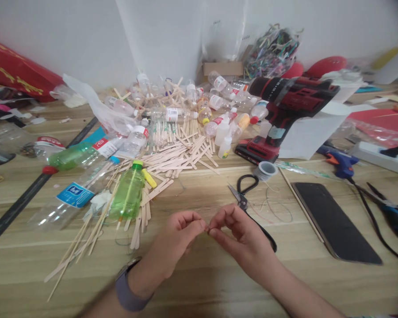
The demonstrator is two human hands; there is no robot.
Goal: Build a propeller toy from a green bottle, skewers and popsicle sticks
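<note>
My left hand [182, 232], with a watch on its wrist, pinches thumb and forefinger together at the middle front of the table. Close against it, my right hand [240, 236] is pinched the same way, fingertips almost touching the left ones. Whatever sits between the fingertips is tiny, and I cannot make it out. Just behind my right hand lie black-handled scissors [243, 201], partly covered by it. Thin wire or thread [281, 216] loops over the wood to their right, beside a small clear spool [266, 170].
A red and black cordless drill [285, 106] stands at back right. A phone [334, 223], glue gun [340, 161] and pliers [393, 216] lie to the right. Wooden craft sticks [172, 159] spread across the middle, near a green bottle [128, 192] and several clear bottles.
</note>
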